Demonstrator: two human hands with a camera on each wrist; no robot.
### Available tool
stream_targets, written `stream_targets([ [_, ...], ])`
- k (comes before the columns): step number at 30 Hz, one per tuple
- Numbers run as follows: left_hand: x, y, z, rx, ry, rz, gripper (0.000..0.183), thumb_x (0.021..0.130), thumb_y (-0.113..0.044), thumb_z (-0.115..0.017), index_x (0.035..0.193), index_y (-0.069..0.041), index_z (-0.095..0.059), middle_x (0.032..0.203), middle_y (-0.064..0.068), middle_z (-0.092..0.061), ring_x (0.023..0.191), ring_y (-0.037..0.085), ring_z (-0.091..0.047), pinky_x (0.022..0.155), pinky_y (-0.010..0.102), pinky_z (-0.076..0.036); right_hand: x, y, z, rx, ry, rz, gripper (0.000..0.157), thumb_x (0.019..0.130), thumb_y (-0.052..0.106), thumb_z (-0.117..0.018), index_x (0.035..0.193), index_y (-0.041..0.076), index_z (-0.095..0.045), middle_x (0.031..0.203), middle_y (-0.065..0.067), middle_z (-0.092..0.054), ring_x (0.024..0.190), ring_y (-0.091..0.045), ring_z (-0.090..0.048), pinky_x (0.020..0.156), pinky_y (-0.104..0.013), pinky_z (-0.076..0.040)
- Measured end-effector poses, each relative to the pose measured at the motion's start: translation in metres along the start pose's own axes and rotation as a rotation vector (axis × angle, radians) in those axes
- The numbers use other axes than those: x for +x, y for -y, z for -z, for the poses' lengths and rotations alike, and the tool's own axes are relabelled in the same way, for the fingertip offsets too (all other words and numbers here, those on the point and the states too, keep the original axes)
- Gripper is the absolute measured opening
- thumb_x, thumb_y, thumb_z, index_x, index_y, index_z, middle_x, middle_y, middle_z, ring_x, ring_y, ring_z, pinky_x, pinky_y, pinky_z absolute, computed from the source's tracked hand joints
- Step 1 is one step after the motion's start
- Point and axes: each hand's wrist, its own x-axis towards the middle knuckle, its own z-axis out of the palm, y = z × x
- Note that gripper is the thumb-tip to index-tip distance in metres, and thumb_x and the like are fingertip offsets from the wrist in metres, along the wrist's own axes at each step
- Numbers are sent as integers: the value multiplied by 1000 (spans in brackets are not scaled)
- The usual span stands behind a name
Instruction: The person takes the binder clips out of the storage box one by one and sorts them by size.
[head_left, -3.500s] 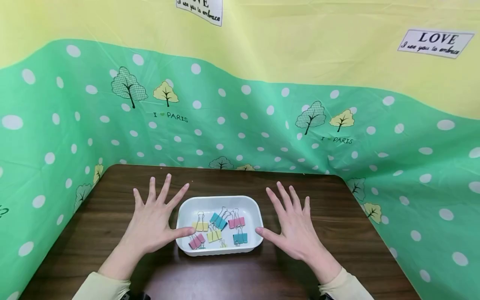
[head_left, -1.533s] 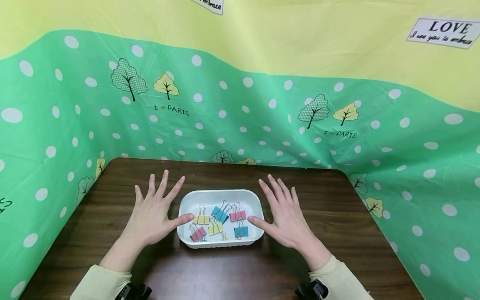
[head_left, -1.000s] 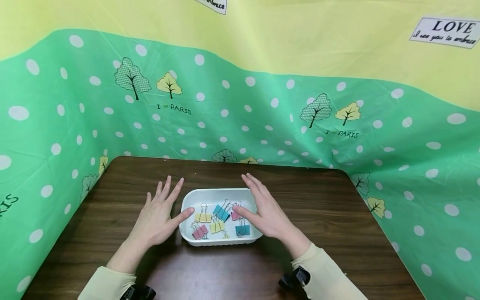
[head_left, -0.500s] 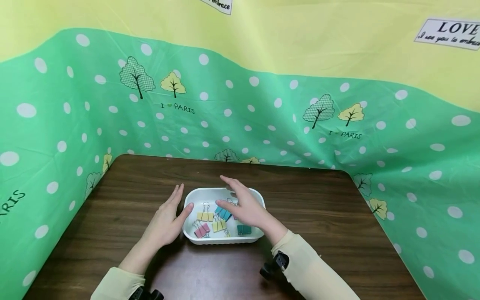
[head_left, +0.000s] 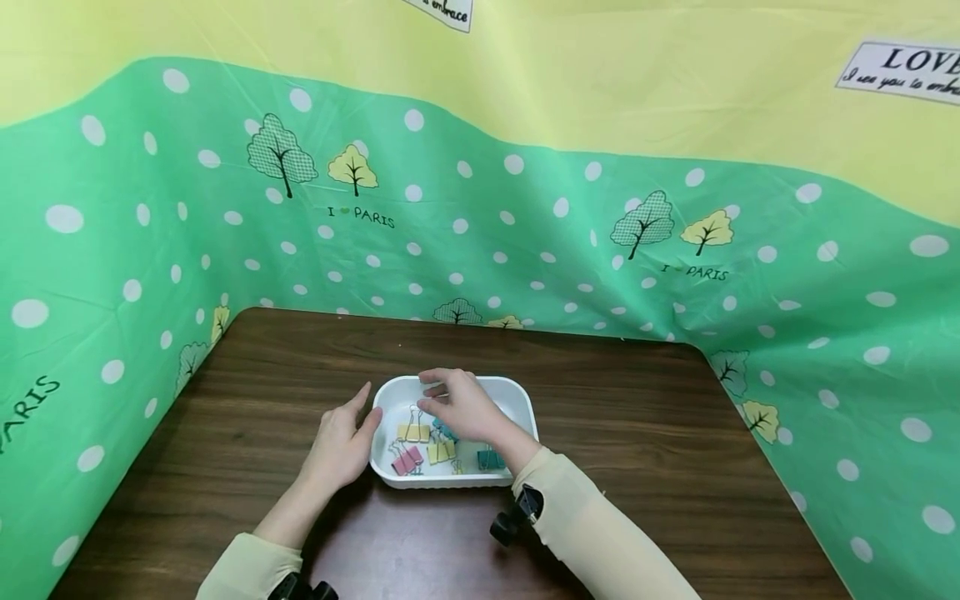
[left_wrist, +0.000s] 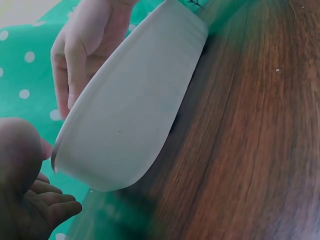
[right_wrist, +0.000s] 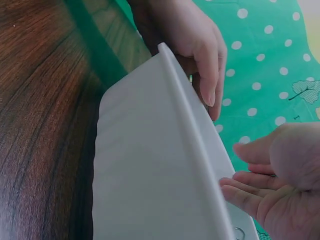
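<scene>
A white rectangular tray [head_left: 450,481] holds several binder clips. Visible among them are a yellow clip [head_left: 413,432], another yellow clip [head_left: 441,452], a pink clip [head_left: 408,460] and a teal clip [head_left: 491,459]. My right hand [head_left: 467,410] hovers over the tray's back half, fingers loosely bent and nothing between them, hiding part of a blue clip [head_left: 444,430]. At the tray's left end is my left hand [head_left: 339,442], thumb right at the rim. In the left wrist view the left hand's fingers [left_wrist: 52,202] are relaxed outside the wall. The right wrist view shows the right hand [right_wrist: 285,182] without a clip.
The tray stands on a dark wood-grain table [head_left: 637,450]. A green and yellow cloth [head_left: 480,217] with white dots and printed trees hangs around the back and sides. Each sleeve has a black device [head_left: 517,515] at the wrist.
Both hands, spread wide beside the tray before, have come inward. The right hand has swung left over the clips with its fingers bending; the left has drawn up against the tray's left end.
</scene>
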Motion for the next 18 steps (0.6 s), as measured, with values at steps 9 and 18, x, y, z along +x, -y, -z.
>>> stream_targets([
  [9, -2, -1, -9, -8, -56, -22, 44, 103, -5, -60, 143, 13, -57, 132, 29, -66, 117, 36, -66, 100, 56, -52, 14, -3, -17, -129, 10, -5, 20, 100, 2, -70, 118, -5, -76, 106, -11, -77, 95, -17, -71, 85, -29, -57],
  [18, -2, -4, -12, -7, -78, -35, 41, 103, -1, -58, 141, 14, -58, 131, 30, -66, 115, 36, -67, 96, 55, -54, 18, -4, -29, -90, 3, -7, 13, 99, -8, -66, 100, -5, -79, 83, -6, -77, 73, -8, -69, 69, -21, -54],
])
